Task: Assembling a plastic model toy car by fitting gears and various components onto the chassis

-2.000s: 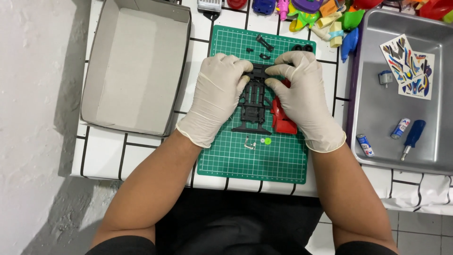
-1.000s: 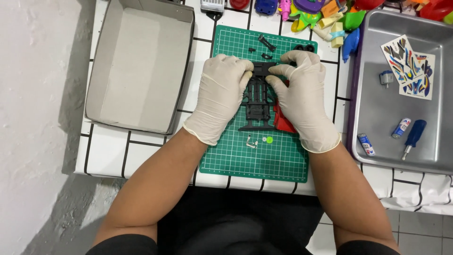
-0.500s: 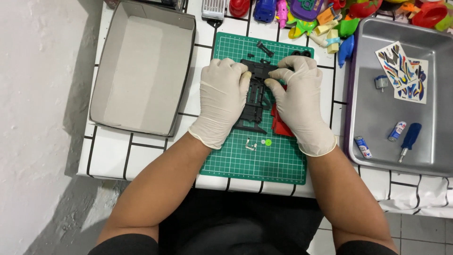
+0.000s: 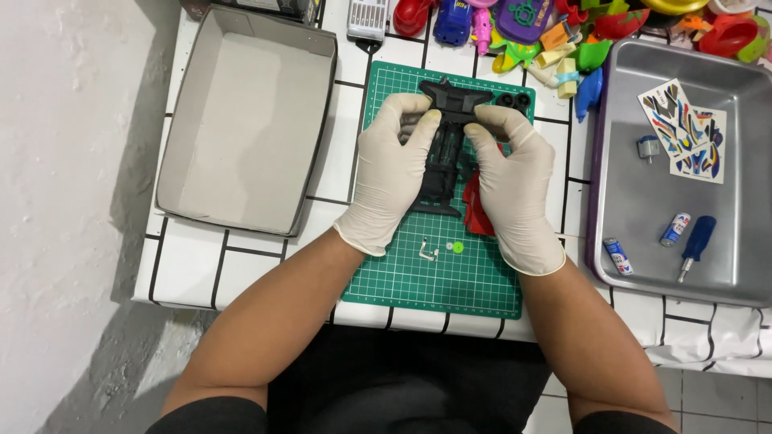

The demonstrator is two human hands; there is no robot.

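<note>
Both my hands wear white gloves and hold a black plastic toy-car chassis (image 4: 447,153) over a green cutting mat (image 4: 474,281). My left hand (image 4: 390,173) grips its left side near the front end, and my right hand (image 4: 511,181) grips the right side. A red plastic part (image 4: 474,213) lies on the mat under my right hand. A small bent metal piece (image 4: 426,252), a tiny white ring and a green gear (image 4: 458,247) lie on the mat just below the chassis. Two small black wheels (image 4: 515,100) sit at the mat's top right.
An empty grey cardboard box lid (image 4: 241,120) stands to the left. A metal tray (image 4: 635,209) on the right holds a sticker sheet (image 4: 685,133), a small motor (image 4: 647,147), two batteries (image 4: 674,230) and a blue-handled screwdriver (image 4: 696,243). Colourful toys (image 4: 555,32) crowd the far edge.
The chassis has been lifted and shifted toward the far end of the mat, with both hands moving with it. The view has drifted slightly.
</note>
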